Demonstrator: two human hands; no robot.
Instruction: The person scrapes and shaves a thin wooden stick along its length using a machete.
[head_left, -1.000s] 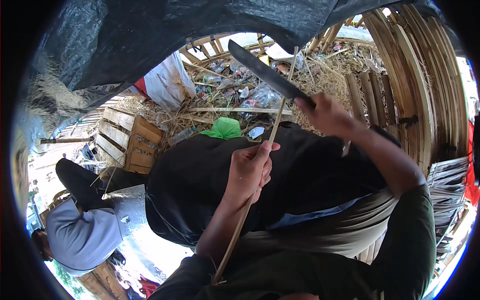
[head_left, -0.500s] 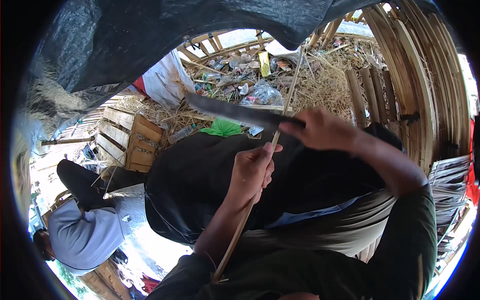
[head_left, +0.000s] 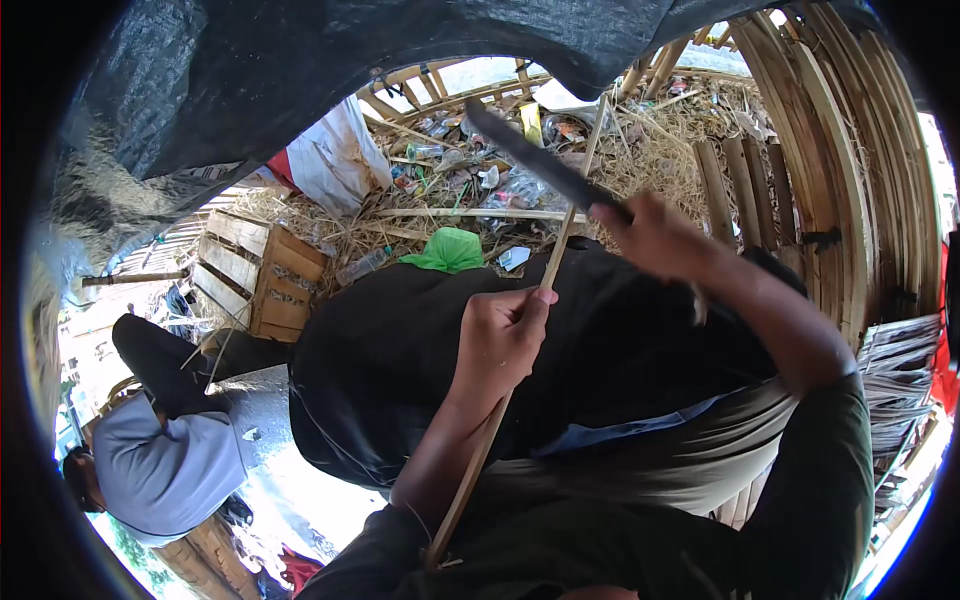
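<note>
My left hand [head_left: 502,338] is closed around a long, thin bamboo strip [head_left: 560,250]. The strip runs at a slant from my lap up past the hand toward the litter-strewn ground. In my right hand [head_left: 660,238] is the handle of a machete [head_left: 535,158], its long dark blade pointing up and left. The blade crosses the strip above my left hand; whether its edge touches the strip I cannot tell. Below the right hand is a small blurred pale piece [head_left: 698,305]. A black cloth [head_left: 390,370] covers my legs beneath both hands.
Bamboo slats [head_left: 850,150] stand stacked at the right, with a bundle of thin strips [head_left: 895,380] below. A wooden crate [head_left: 285,285], a green plastic bag [head_left: 448,250] and litter lie ahead. Dark tarpaulin [head_left: 400,30] hangs overhead. Another person [head_left: 175,465] sits at the left.
My right hand has shifted a little to the right, and the machete has swung so its tip is higher and farther right. The left hand stays nearly in place on the strip.
</note>
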